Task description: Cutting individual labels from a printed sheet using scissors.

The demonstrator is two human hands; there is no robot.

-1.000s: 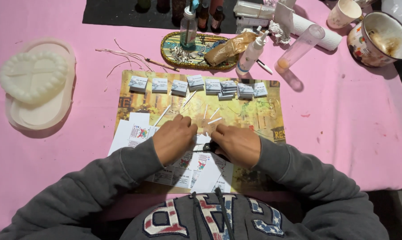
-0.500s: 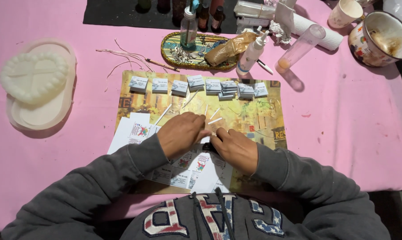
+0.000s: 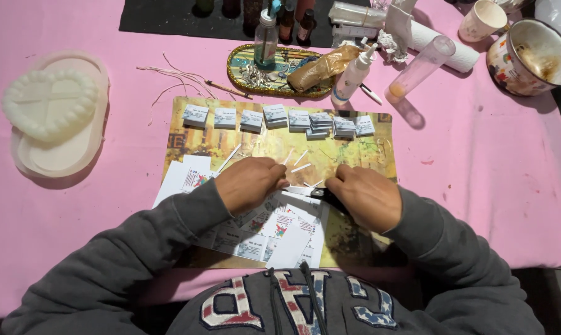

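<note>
Cutting continues: your right hand [image 3: 364, 197] is closed on a dark cutting tool [image 3: 322, 194], which looks like scissors, with the blade end pointing toward your left hand [image 3: 250, 183]. The left hand is curled down on the printed sheet [image 3: 274, 226], fingertips pinching its upper edge. Since a second ago both hands have drawn closer, then eased slightly apart, the left shifting outward; you seem mid-cut on another label. The sheet lies under and just below both hands. White trimmed strips [image 3: 300, 168] sit just beyond your fingers; the finished label stacks [image 3: 275, 117] line up farther ahead.
</note>
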